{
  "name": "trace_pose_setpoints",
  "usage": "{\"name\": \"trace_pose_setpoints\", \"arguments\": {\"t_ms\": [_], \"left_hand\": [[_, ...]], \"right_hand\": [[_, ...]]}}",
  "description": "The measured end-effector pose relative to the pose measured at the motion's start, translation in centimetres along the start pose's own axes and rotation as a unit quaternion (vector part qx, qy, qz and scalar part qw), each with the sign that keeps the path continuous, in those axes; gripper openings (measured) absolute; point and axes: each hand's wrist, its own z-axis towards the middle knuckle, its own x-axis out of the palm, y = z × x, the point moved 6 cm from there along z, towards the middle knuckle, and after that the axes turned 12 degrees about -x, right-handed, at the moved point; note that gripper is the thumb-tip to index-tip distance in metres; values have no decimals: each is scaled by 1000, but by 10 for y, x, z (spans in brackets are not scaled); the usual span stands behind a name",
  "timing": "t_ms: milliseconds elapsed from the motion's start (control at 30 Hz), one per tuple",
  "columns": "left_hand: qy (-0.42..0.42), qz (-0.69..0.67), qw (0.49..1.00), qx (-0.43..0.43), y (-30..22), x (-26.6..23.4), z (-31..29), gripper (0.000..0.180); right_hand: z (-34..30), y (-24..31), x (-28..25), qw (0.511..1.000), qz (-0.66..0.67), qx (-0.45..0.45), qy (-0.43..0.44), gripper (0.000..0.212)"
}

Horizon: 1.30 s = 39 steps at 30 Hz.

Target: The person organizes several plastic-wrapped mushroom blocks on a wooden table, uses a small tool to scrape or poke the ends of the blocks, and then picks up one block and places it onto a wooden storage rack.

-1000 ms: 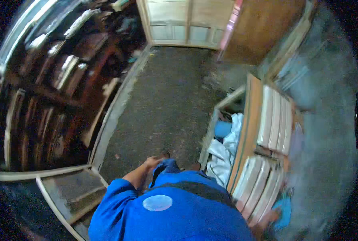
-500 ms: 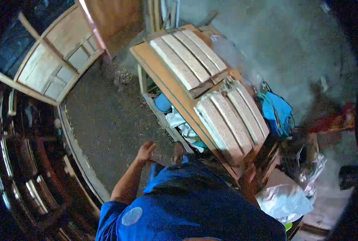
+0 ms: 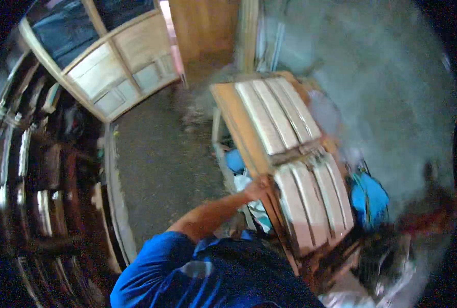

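Observation:
My left hand [image 3: 259,188] reaches across to the near edge of a brown wooden table [image 3: 227,105]. It touches the edge beside a row of long pale slabs [image 3: 296,205]. Motion blurs its fingers, so I cannot see whether they grip anything. Farther back on the same tabletop lies a second row of pale slabs [image 3: 269,115], side by side, with a narrow gap before the nearer row. My right hand is not visible; my body in a blue shirt fills the lower middle.
Under the table's left side are a round blue thing [image 3: 234,160] and white cloth or plastic [image 3: 242,182]. A bright blue bag [image 3: 369,197] is right of the table, with crumpled clear plastic [image 3: 392,280] nearer. Dark slatted racks [image 3: 43,205] and a framed panel [image 3: 105,72] stand left.
My left hand has swung right, from over the floor to the table edge. The view has turned, so the table sits farther right and lower. My right hand has dropped out of sight.

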Motion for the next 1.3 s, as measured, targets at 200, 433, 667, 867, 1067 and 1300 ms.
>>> {"name": "trace_pose_setpoints", "arguments": {"t_ms": [200, 433, 667, 867, 1067, 1300], "left_hand": [[-172, 641, 744, -75, 8, -13, 5, 59], [-204, 670, 702, -127, -14, 25, 11, 51], [-186, 698, 689, -63, -5, 18, 14, 53], [-241, 529, 813, -36, -1, 4, -17, 35], [-348, 437, 829, -11, -15, 30, -75, 30], [-356, 14, 918, -176, 8, 11, -87, 19]], "right_hand": [[51, 40, -40, 995, 93, 24, -10, 52], [61, 63, -43, 987, 157, 38, 26, 52], [62, 92, -42, 980, 189, 33, 57, 52], [59, 118, -37, 974, 209, 26, 80, 52], [52, 124, -39, 970, 223, 31, 90, 51], [47, 140, -44, 966, 236, 23, 105, 51]]}}
